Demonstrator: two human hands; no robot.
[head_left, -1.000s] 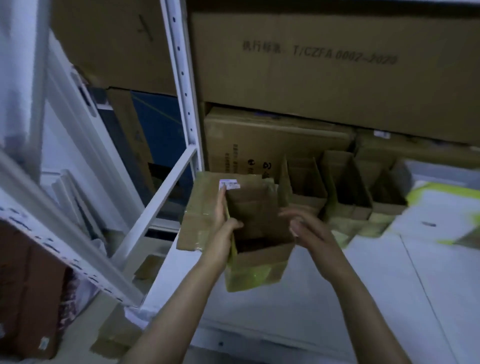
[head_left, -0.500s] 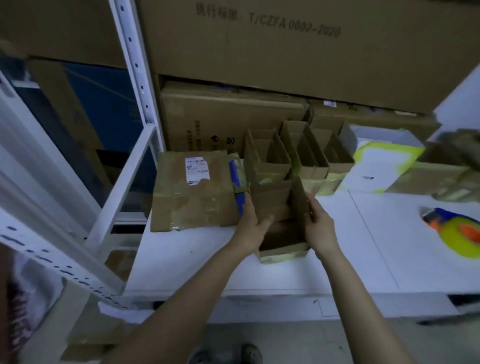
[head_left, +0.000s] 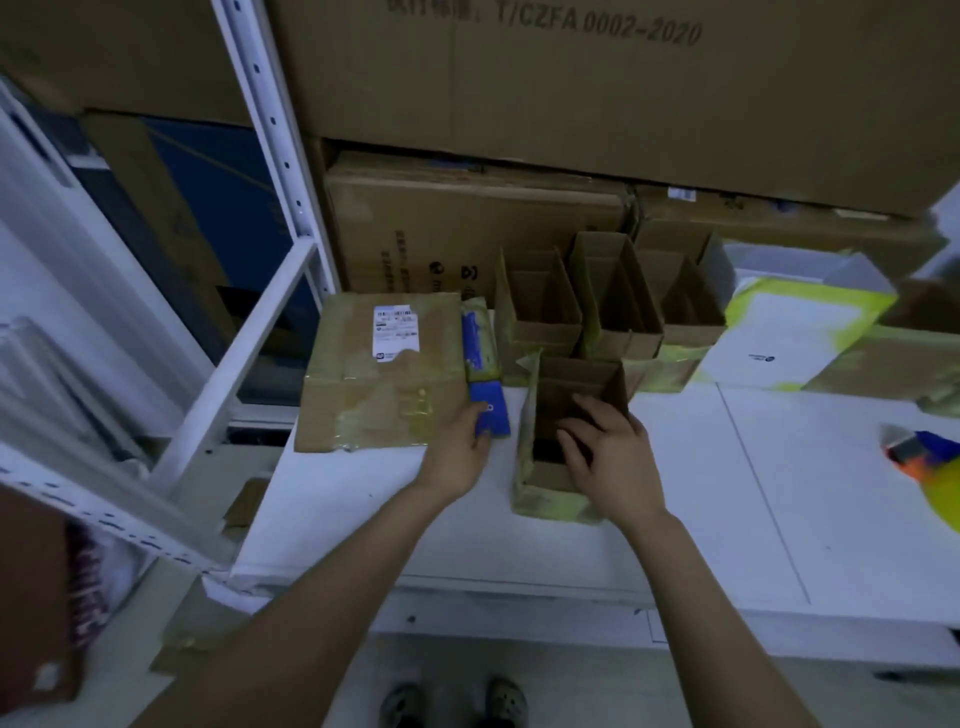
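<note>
A small open cardboard box (head_left: 545, 488) with yellowish tape on its base stands on the white table (head_left: 727, 499). My right hand (head_left: 610, 457) reaches into its open top, fingers curled over the inside. My left hand (head_left: 460, 447) lies to the box's left and holds the near end of a small blue packet (head_left: 491, 410). That packet sits beside a flat taped parcel (head_left: 379, 374) with a white label.
Several more open small boxes (head_left: 608, 296) stand in a row behind. A white and yellow mailer (head_left: 789, 332) lies at the right, a tape dispenser (head_left: 930, 467) at the far right edge. Large cartons (head_left: 597, 83) fill the shelf behind; a white rack post (head_left: 270, 135) stands left.
The open box was set down on the table. My left hand left the box's side and took the blue packet; my right hand moved from the box's side into its top.
</note>
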